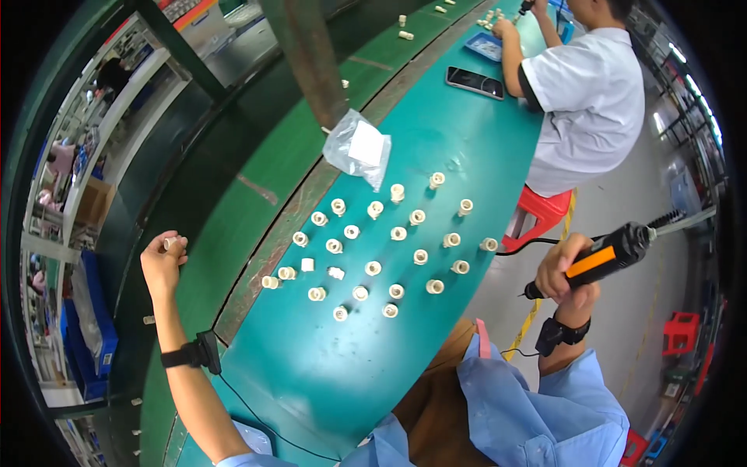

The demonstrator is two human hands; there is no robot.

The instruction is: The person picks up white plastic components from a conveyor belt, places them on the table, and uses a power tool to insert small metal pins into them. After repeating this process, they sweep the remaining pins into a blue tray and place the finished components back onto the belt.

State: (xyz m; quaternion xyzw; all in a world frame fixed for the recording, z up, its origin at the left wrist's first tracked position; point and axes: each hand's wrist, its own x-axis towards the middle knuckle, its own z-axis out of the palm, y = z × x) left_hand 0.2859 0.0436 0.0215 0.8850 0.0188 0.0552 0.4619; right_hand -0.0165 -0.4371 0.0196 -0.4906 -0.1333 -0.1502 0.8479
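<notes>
My left hand [162,268] is over the green conveyor belt at the left, its fingers pinching a small cream cylindrical plastic fitting [173,244]. On the right, away from the table edge, my right hand [569,272] is wrapped round a black electric screwdriver [603,261] with an orange band. Its tip points down and to the left, touching nothing. Between my hands, several cream cylindrical plastic fittings [373,268] stand spaced out on the green tabletop [311,366]; most show an open round top. One fitting [336,273] seems to lie on its side.
A clear plastic bag [358,148] with a white label lies by the table's far edge, near a metal post [307,62]. Farther up are a phone [475,82], a blue tray [486,47] and a co-worker [591,93] on a red stool [541,210]. Blue bins [89,327] stand left.
</notes>
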